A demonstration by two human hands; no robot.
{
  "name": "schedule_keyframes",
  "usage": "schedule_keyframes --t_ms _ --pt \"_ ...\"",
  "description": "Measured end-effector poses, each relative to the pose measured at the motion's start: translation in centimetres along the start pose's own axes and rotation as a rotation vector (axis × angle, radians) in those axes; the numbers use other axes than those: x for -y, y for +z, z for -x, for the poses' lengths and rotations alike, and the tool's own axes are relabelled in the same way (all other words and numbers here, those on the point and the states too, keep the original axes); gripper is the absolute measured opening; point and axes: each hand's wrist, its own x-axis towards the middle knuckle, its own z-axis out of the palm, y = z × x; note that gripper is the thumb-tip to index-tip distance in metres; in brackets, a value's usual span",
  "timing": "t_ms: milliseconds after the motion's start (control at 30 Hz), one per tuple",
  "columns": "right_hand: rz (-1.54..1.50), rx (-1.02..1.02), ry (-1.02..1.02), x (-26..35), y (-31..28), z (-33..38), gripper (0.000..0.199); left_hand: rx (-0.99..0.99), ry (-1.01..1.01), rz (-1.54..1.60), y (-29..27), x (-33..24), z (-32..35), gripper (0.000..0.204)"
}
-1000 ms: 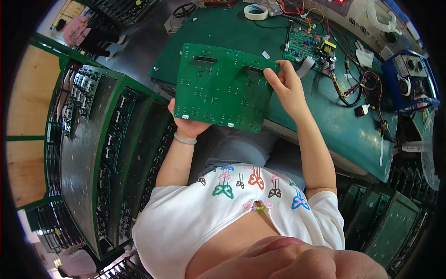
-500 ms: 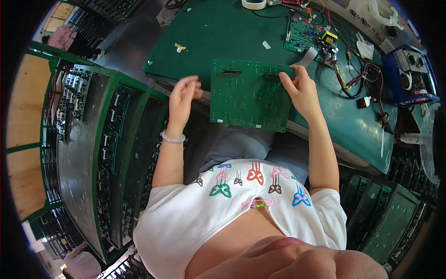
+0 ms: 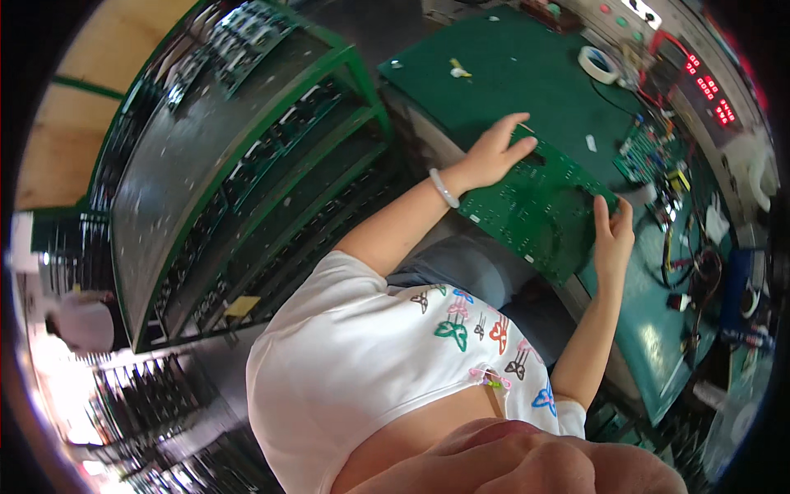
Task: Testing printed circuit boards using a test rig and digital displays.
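Note:
Between my two hands is a large green circuit board, tilted over the near edge of the bench and my lap. My left hand, with a pale bangle at the wrist, grips its upper left edge, thumb on the near face and fingers beyond the edge. My right hand is closed on the right edge, thumb over the face. A grey ribbon cable shows just past the right hand. Beyond it lies a smaller board crowded with components, with wires around it.
On the green bench sit a tape roll and dark wiring. An instrument with red digits stands at the back right, a blue-framed box nearer. Left is a green metal rack of circuit boards. Another person is far left.
My left hand, formerly apart from the board, now grips its left edge. The view has turned, so board and bench appear farther right and more slanted. My right hand keeps its hold.

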Motion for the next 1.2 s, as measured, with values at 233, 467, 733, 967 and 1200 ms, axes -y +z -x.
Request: schedule_keyframes --t_ms 233,467,733,967,1200 --pt "-0.328 0.127 0.119 -1.9 0.3 -1.0 0.040 0.045 -0.065 0.298 -0.4 0.9 0.1 0.051" --pt "0.251 -0.086 0.031 2.3 1.1 -1.2 0.065 -0.036 -0.055 -0.010 -0.5 -1.7 -0.6 0.063" --pt "0.414 -0.148 0.080 4.0 1.4 -0.6 0.077 -0.111 -0.116 -0.071 0.2 -2.9 -0.5 0.060" --pt "0.239 -0.002 -0.006 2.4 0.4 -0.6 0.070 -0.033 -0.102 0.043 -1.0 -1.3 -0.9 0.046" --pt "-0.062 0.129 -0.059 0.7 -1.6 2.1 0.055 0.150 -0.238 0.215 -2.1 -2.1 -0.4 0.035"
